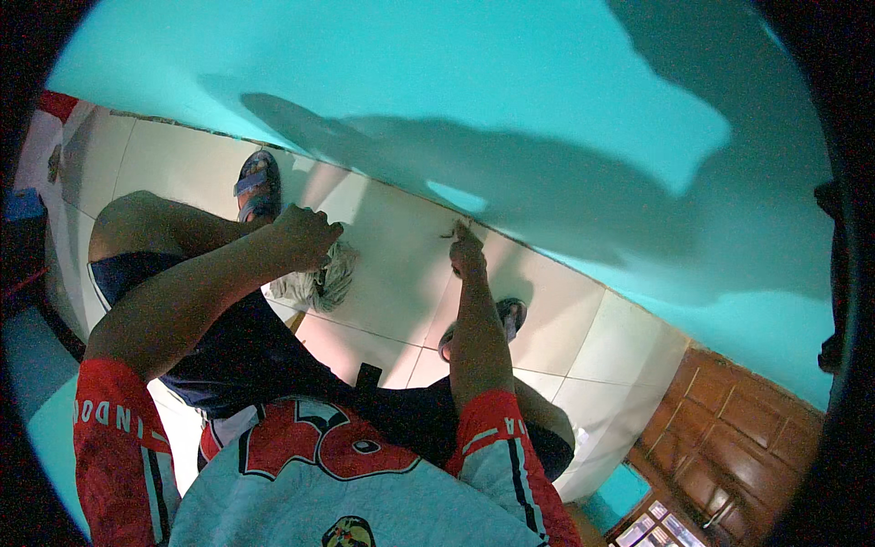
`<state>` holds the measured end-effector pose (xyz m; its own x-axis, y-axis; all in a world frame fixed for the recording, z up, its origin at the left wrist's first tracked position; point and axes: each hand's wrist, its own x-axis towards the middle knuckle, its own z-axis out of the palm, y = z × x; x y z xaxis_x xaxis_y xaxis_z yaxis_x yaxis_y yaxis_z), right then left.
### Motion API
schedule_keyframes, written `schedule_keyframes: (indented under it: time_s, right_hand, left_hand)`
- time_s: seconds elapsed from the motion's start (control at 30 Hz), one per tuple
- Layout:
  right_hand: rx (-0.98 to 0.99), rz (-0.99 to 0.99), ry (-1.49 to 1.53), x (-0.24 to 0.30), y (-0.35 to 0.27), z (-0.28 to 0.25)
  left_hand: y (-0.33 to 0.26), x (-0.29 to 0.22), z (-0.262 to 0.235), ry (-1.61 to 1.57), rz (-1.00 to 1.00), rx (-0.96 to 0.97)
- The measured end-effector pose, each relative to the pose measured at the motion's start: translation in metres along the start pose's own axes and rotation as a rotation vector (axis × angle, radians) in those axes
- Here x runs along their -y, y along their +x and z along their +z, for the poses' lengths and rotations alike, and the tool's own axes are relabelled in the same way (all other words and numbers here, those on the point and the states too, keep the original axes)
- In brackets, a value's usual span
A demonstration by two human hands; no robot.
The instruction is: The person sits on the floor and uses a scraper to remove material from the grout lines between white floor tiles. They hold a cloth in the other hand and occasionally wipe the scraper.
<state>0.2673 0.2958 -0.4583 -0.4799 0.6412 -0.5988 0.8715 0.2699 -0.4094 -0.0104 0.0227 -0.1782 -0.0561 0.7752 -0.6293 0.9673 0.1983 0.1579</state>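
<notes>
My left hand [308, 240] is curled closed above the tiled floor, directly over a bundle of grey strings [326, 278] that looks like a mop head. Whether its fingers grip any of the strands is hidden. Farther right, my right hand [468, 255] reaches down to where the floor meets the wall, its fingers pressed together. A small pale scrap [460, 226] shows at its fingertips, too small to name.
A turquoise wall [547, 118], with my shadow across it, rises beyond the white tiles [392, 251]. My sandalled feet [259, 185] stand on either side. A brown panelled door [738, 438] is at the lower right, and a blue object [23, 205] at the far left.
</notes>
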Motion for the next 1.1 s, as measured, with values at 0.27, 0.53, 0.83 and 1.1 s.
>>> schedule_keyframes:
  time_s: [0.27, 0.53, 0.83, 1.1]
  right_hand:
    - [-0.252, -0.028, 0.041, 0.056, -0.044, -0.014]
    - [-0.364, -0.235, -0.250, 0.034, -0.023, 0.002]
    - [-0.090, -0.118, -0.272, 0.033, -0.018, -0.008]
    - [-0.216, -0.286, -0.280, 0.024, -0.002, 0.004]
  left_hand:
    - [0.000, 0.003, 0.004, 0.013, 0.004, -0.004]
    - [0.001, 0.001, -0.003, -0.015, -0.044, 0.073]
    - [-0.002, 0.003, 0.001, 0.008, -0.050, 0.061]
    - [-0.001, 0.002, -0.002, -0.002, -0.040, 0.064]
